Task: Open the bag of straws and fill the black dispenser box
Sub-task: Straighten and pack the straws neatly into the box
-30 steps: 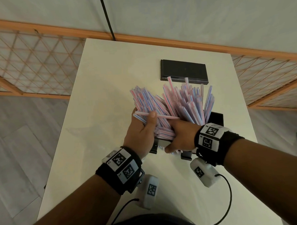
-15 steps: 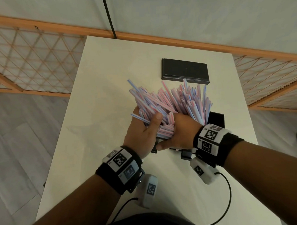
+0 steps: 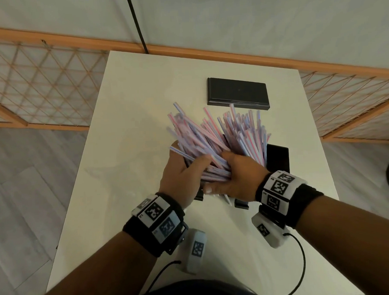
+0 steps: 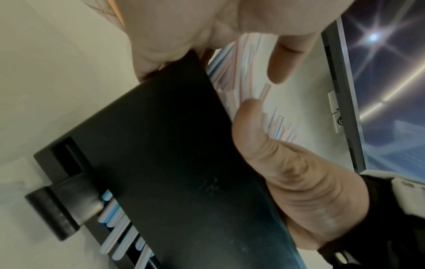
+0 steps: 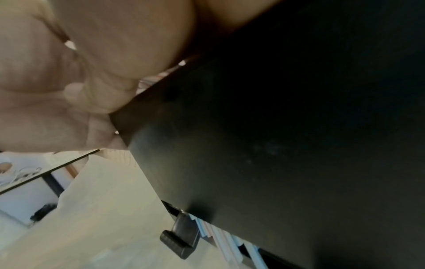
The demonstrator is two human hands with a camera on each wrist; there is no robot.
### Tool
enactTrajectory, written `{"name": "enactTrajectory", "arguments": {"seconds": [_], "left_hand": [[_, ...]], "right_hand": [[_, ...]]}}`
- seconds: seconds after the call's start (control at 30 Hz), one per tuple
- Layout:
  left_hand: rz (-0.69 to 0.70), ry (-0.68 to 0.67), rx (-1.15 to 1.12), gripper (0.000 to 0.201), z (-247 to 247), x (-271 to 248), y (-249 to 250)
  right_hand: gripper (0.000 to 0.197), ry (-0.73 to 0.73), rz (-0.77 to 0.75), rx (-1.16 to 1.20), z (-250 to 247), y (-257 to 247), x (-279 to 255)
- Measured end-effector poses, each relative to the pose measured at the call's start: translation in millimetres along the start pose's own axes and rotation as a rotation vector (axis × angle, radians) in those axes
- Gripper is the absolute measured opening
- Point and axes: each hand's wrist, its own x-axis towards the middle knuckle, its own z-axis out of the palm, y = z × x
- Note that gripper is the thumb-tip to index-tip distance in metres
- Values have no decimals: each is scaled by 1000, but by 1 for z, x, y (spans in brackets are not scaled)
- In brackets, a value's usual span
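Lowered, the straws (image 3: pixel 220 144) sit in curled fingers (image 3: pixel 203 161) of both hands over the dispenser box (image 4: pixel 174 163).

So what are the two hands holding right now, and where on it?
Both hold the straws by their near, lower ends: left hand and right hand curl round that end over the black dispenser box.

White table (image 3: pixel 130 132) – black dispenser box (image 3: pixel 277 160) near front, black lid (image 3: pixel 238 93) farther back.

A fanned sheaf of pink-and-blue striped straws (image 3: pixel 220 144) juts toward twelve o'clock from the open black dispenser box (image 4: pixel 174 163) at table centre.
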Motion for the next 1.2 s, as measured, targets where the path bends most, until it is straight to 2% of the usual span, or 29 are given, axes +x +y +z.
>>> {"name": "enactTrajectory", "arguments": {"seconds": [0.07,0.13,0.23,0.33,0.43,0.53,0.67,0.77,0.83,0.87,0.93,1.0,1.1,1.2], "left_hand": [[0,-27,-7,50,0,-3,2],[11,-40,-20,61,0,-5,3],[53,-39,24,74,1,-7,5],[57,-16,30,70,1,-9,4],[37,-2,54,84,-2,-6,-2],[49,-2,180,74,-5,-4,-6],[3,14,208,72,-7,-4,-13],[-39,17,162,66,-9,2,-18],[-31,27,119,50,-9,2,-12],[-29,41,78,37,-9,2,-9],[-55,75,-12,9,-5,1,0],[-55,100,-19,24,-3,1,4],[-48,139,26,49,-1,1,6],[-15,140,40,43,-5,3,3]], "right_hand": [[58,-50,-10,67,-2,-1,-1],[48,-88,-13,109,-3,-1,2],[51,-99,-38,87,-4,-4,7],[55,-12,-103,90,-2,-8,9],[64,85,-129,62,-1,-11,10],[63,114,-113,-38,-1,-11,7],[35,149,-141,-78,-1,-17,-8],[39,270,-185,-159,-4,-13,-26],[36,354,-201,-187,-4,-8,-41],[34,350,-194,-190,-3,-5,-47],[37,248,-147,-203,1,0,-52],[42,139,-99,-240,5,4,-48],[44,140,-45,-316,7,6,-41],[55,135,38,-365,11,5,-41]]}}
